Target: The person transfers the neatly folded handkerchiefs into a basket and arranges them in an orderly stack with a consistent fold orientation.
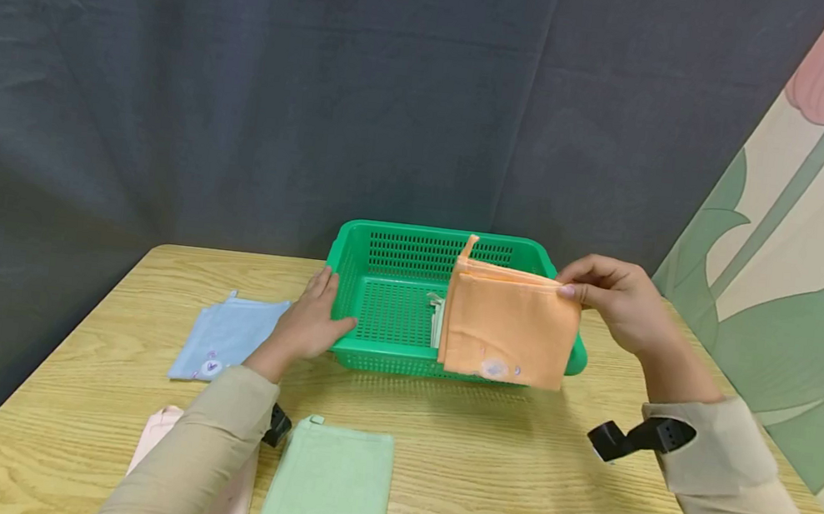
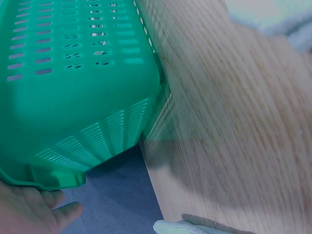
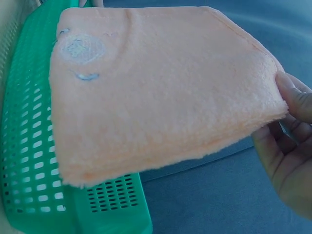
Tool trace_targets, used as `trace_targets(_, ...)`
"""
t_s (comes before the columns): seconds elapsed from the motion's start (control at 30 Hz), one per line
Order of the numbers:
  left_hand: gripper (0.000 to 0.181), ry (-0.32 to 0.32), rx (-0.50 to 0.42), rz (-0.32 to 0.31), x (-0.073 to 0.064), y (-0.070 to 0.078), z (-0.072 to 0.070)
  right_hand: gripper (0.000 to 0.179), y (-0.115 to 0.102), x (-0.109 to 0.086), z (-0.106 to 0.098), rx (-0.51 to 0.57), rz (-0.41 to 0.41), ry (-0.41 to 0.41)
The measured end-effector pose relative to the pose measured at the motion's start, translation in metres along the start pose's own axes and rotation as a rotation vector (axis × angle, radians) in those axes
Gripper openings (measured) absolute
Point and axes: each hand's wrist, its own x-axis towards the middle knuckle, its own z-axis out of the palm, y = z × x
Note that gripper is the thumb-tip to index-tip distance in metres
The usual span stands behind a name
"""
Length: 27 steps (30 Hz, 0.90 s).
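My right hand [image 1: 617, 299] pinches a folded orange towel [image 1: 513, 330] by its upper right corner, between thumb and fingers. The towel hangs in front of the right half of a green plastic basket [image 1: 393, 347], with a hanging loop at its top left. An embroidered patch shows low on its face; in the right wrist view the cloth [image 3: 165, 92] looks fluffy. At the basket's left front corner, my left hand [image 1: 311, 318] touches the rim with spread, fairly straight fingers. Inside the basket a pale folded cloth [image 1: 437, 320] is partly hidden behind the orange towel.
A light blue towel [image 1: 234, 335] lies left of the basket. Nearer me are a green towel [image 1: 331, 487] and a pink towel [image 1: 232, 498], the latter mostly beneath my left sleeve. A dark curtain [image 1: 286, 93] hangs behind the wooden table [image 1: 479, 482].
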Motion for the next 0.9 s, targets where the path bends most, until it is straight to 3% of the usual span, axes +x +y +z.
trace_targets(0.9, 0.076, 0.003, -0.001, -0.007, 0.0, -0.001, 0.001, 0.008, 0.003, 0.022, -0.008, 0.002, 0.052, 0.141)
